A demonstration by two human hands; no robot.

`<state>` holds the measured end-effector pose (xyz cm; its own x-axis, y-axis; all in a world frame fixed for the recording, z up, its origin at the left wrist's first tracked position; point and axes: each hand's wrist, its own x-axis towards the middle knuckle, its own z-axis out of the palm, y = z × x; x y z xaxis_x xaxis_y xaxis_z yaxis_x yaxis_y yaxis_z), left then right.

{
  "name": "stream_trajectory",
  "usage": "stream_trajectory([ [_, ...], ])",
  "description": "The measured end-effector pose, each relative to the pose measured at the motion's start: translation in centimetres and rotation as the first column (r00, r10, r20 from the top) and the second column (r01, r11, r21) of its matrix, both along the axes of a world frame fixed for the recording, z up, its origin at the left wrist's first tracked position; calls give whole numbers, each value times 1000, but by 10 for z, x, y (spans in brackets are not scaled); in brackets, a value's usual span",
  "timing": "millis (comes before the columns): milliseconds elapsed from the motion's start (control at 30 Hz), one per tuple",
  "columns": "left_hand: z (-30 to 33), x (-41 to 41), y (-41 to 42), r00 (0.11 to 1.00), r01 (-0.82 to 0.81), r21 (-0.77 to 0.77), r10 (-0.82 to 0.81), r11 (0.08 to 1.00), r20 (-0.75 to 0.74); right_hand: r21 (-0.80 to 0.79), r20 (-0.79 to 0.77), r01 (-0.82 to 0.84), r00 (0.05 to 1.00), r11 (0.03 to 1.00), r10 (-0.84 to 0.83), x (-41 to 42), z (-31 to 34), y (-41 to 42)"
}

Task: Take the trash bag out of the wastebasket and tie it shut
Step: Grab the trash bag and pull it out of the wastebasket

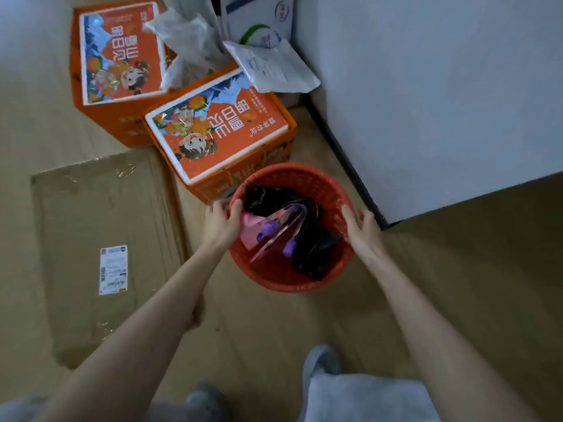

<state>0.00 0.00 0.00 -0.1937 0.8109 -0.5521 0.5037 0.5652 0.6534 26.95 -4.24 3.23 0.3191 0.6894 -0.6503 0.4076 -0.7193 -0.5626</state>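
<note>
Trash bag (pixel 316 248) mostly hidden inside wastebasket (pixel 304 178); its edges unclear.

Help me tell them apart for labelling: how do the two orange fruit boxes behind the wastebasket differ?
The near orange box touches the red wastebasket's far rim; the far orange box sits further back and left. The far box has crumpled clear plastic resting against it; the near box has a white mailer bag overlapping its corner. Their printed lids face different directions. Both share the same cartoon artwork and white border.

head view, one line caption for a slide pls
Both hands grip the red wastebasket's rim, trash inside.
</note>
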Motion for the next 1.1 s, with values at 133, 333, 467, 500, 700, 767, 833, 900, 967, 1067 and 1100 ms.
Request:
stream_trajectory([
  [133,-16,-7,-8,871,-141,-432,319,891,374,-196,-415,148,883,969,-219,-2,-27,-16],
  [333,-30,-21,-8,858,-61,-370,238,927,455,-190,-420,281,843,941,-337,2,-52,-23],
  [467,-40,-29,-5,844,-79,-293,220,953,490,-161,-383,364,833,917,-398,11,-49,-15],
  [500,-40,-29,-5,855,-113,-257,226,960,468,-150,-374,405,821,902,-431,11,-48,-12],
  [700,-13,-6,-8,908,-323,-3,310,946,280,402,101,384,883,831,-457,-3,-35,0],
  [767,-4,3,-10,989,-138,222,124,965,74,532,269,151,903,833,-336,-14,-23,3],
  [833,-2,5,-12,967,189,423,-93,886,-238,551,398,-91,902,830,-165,-24,-15,8],
  [900,-5,2,-10,884,417,468,-228,779,-408,525,443,-236,896,818,-26,-31,-10,13],
  [967,-7,-1,-8,804,551,434,-315,712,-504,517,381,-256,923,817,48,-37,-5,18],
  [1067,-2,1,-7,727,654,408,-379,637,-573,495,229,-211,967,843,107,-46,4,26],
  [1100,2,2,-7,734,650,415,-383,637,-561,485,174,-193,977,853,123,-49,7,29],
])
